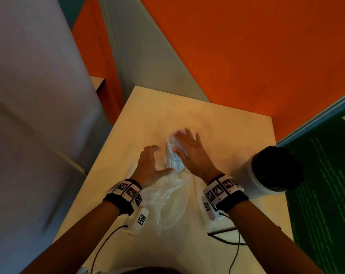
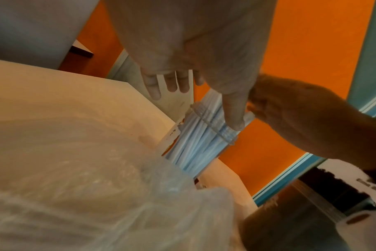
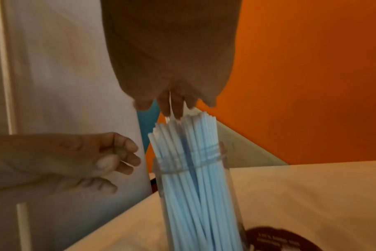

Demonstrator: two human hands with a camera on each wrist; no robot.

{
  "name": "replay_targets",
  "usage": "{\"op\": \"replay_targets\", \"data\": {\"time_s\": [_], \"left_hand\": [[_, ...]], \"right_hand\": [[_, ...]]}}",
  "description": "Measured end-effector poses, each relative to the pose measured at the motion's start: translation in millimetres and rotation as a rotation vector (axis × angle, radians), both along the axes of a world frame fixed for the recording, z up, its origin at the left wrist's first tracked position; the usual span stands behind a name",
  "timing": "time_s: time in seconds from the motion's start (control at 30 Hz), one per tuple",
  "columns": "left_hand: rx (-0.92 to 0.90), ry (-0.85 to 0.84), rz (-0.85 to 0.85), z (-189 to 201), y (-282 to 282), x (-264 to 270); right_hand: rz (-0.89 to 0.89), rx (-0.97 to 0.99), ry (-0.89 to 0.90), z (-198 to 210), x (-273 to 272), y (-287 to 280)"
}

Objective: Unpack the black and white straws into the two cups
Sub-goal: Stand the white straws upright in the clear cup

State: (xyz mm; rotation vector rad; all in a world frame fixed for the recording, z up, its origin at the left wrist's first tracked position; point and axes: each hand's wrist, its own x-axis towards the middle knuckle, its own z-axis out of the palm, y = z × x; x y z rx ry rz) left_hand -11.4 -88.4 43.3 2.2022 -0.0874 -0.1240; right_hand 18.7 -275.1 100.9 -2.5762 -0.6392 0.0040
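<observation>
A clear cup (image 1: 170,155) stands upright at the middle of the table, packed with white straws (image 3: 193,186). My right hand (image 1: 189,151) is spread flat over them, and its fingertips (image 3: 172,110) touch the straw tops. Just left of the cup my left hand (image 1: 153,161) is loosely curved and holds nothing; its thumb (image 2: 234,112) reaches near the cup's rim. A white cup (image 1: 260,180) full of black straws (image 1: 278,167) stands at the table's right edge.
An empty, crumpled clear plastic bag (image 1: 167,202) lies on the table (image 1: 227,125) between my wrists. Wrist-camera cables (image 1: 225,240) run across the near side. An orange floor and a grey wall surround the table, with a green panel on the right.
</observation>
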Motion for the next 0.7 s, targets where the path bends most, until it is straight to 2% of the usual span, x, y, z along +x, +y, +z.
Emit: {"op": "replay_targets", "data": {"time_s": [0.03, 0.07, 0.13, 0.2, 0.23, 0.27, 0.3, 0.37, 0.4, 0.47, 0.57, 0.7], "left_hand": [[0.043, -0.024, -0.025, -2.2, 1.1, -4.7], [0.087, -0.037, -0.073, -4.2, 2.1, -9.9], [0.159, 0.014, -0.198, -7.2, 2.7, -20.3], [0.235, 0.143, -0.318, -9.4, 0.4, -30.0], [0.284, 0.204, -0.374, -10.1, -1.0, -33.9], [0.342, 0.253, -0.426, -11.0, -2.3, -38.0], [0.406, 0.277, -0.471, -12.0, -3.8, -41.6], [0.483, 0.258, -0.525, -12.9, -6.5, -48.5], [0.472, 0.246, -0.525, -11.8, -7.8, -51.7], [0.414, 0.24, -0.497, -7.7, -9.0, -56.4], [0.35, 0.206, -0.444, 0.3, -7.6, -59.7], [0.253, 0.188, -0.432, 7.9, -2.7, -62.8]], "right_hand": [[0.005, -0.066, 0.046, -4.3, -3.5, -1.5], [0.008, -0.045, 0.051, -6.8, -8.1, -3.3], [0.022, 0.124, -0.112, -5.4, -21.7, -3.8], [0.043, 0.25, -0.298, -6.1, -37.6, -6.2], [0.076, 0.283, -0.312, -7.4, -46.0, -7.9], [0.124, 0.277, -0.247, -8.2, -54.9, -8.6], [0.16, 0.224, -0.095, -9.4, -62.5, -7.9], [0.199, -0.042, 0.311, -21.0, -72.4, -3.2], [0.245, -0.194, 0.475, -31.5, -77.4, 1.0], [0.289, -0.341, 0.621, -59.1, -89.6, 14.6], [0.188, -0.337, 0.592, -89.2, -107.0, 36.5], [0.155, -0.315, 0.386, -112.8, -115.4, 56.9]]}}
